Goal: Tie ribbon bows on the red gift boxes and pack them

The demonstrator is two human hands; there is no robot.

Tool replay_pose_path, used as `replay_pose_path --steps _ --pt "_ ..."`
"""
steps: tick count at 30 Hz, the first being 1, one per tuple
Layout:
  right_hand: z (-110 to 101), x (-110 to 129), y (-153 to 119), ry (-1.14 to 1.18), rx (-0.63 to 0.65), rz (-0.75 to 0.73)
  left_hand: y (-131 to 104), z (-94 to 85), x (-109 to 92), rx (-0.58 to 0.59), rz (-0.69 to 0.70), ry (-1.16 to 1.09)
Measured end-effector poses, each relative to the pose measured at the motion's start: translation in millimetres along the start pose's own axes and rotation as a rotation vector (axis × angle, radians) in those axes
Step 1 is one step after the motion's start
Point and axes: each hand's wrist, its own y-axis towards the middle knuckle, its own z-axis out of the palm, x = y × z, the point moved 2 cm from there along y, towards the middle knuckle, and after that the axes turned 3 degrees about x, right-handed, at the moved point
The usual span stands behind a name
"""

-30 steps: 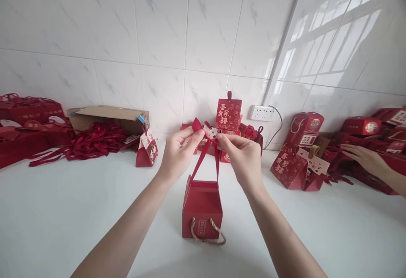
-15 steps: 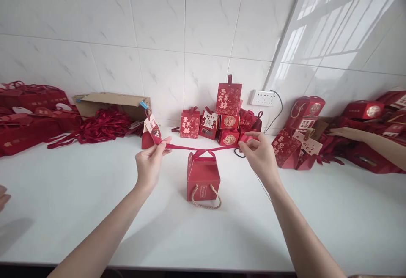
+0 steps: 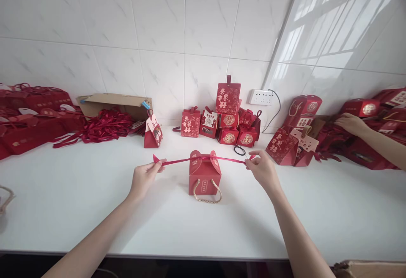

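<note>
A small red box (image 3: 204,180) with a twisted rope handle hanging on its front stands upright on the white table (image 3: 177,227). A red ribbon (image 3: 177,160) stretches nearly straight across the top of the box, between its two rounded flaps. My left hand (image 3: 146,177) pinches the ribbon's left end between thumb and fingers, a short tip sticking out past them. At the right end, my right hand (image 3: 261,169) pinches the ribbon, the fingers closed on it. Neither hand touches the box.
Behind stand stacked red boxes (image 3: 228,119), a small tagged box (image 3: 153,136) and a black loop (image 3: 240,150). A cardboard box (image 3: 117,99) with red ribbons is at the left, beside piled boxes (image 3: 34,121). Another person's hand (image 3: 352,125) reaches into the right pile.
Both hands have come down toward me with the ribbon, now tauter and flatter over the box. The box's flaps stand closer together. A rope handle shows at the left edge where a hand was.
</note>
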Motion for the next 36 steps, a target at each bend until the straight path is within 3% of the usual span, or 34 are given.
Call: replay_pose_path --steps 3,6,8,10,12,16,18,20,22,29,32,36 --pt "-7.0 -14.5 -1.9 -0.096 0.004 0.042 5.5 -10.1 9.7 0.022 -0.059 0.167" --pt "-8.8 -25.0 -4.9 -0.211 0.187 0.104 11.2 -14.8 11.0 0.094 -0.065 0.305" --pt "-6.3 -22.6 -5.5 -0.307 0.226 0.091 13.3 -12.2 0.7 0.065 0.083 0.322" --pt "-0.7 -10.2 -3.5 -0.328 0.152 0.008 12.3 -3.2 -16.8 0.048 0.285 0.302" --pt "10.1 7.8 0.3 -0.252 0.174 -0.101 9.1 12.4 -33.8 0.188 0.320 0.218" --pt "36.7 35.7 7.2 0.029 0.666 -0.159 -0.9 47.3 -54.9 0.674 0.035 0.017" --pt "44.9 38.8 9.1 0.194 0.883 -0.112 -3.5 58.7 -57.8 0.810 -0.018 -0.051" --pt "50.4 34.8 10.9 0.331 0.998 -0.073 -2.2 66.5 -53.9 0.877 -0.063 -0.147" --pt "55.7 26.8 12.5 0.460 1.029 -0.045 2.3 72.5 -45.2 0.875 -0.097 -0.246" --pt "68.9 9.0 6.9 0.811 0.947 0.045 6.9 87.3 -21.4 0.770 -0.233 -0.516" --pt "66.7 5.8 5.6 0.831 0.953 0.099 3.2 86.3 -21.6 0.724 -0.278 -0.578" --pt "61.2 -0.7 13.5 0.702 0.961 0.077 5.0 81.7 -24.1 0.697 -0.225 -0.531"
